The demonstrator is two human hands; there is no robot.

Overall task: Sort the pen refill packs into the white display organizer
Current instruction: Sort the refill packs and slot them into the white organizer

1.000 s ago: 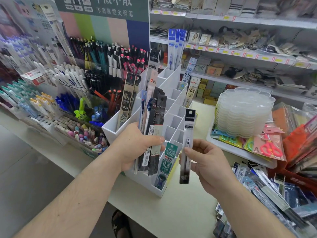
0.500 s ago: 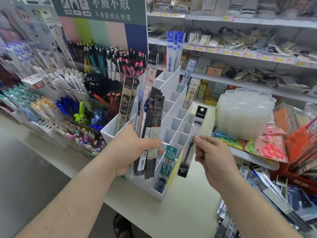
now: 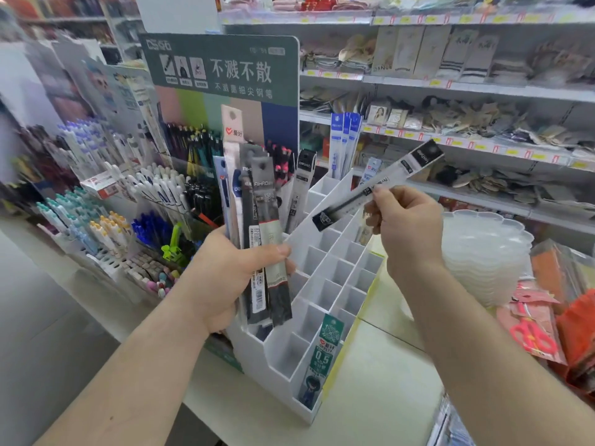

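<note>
1. The right hand [image 3: 407, 231], right of centre in the frame, pinches a single refill pack [image 3: 378, 185] between thumb and fingertips at about the middle of its length.
2. That pack lies on a slant: its black header card points to the upper right of the frame and its lower end dips toward the centre, hanging just above the upper rows of the white display organizer [image 3: 325, 284].
3. The left hand [image 3: 225, 275], left of centre, grips a bundle of refill packs [image 3: 257, 226] upright, thumb across their front; the bundle stands just in front of the organizer's left wall and hides part of it.
4. Already in the organizer: a green 0.5 pack [image 3: 323, 352] in a front compartment at lower centre, a black-topped pack [image 3: 301, 188] near the left side, and blue packs [image 3: 344, 140] standing at the back, upper centre.
5. Most compartments in the middle rows show bare white walls.
6. The turning relation: the slots open upward, while the single pack's long axis runs diagonally. I judge the right hand must swing the lower end down until the pack stands nearly vertical, then lower it into a cell directly beneath.
7. The right hand is the nearer one to those open cells; the left looks occupied as the stock holder.
8. Which cell is meant I cannot tell.
</note>
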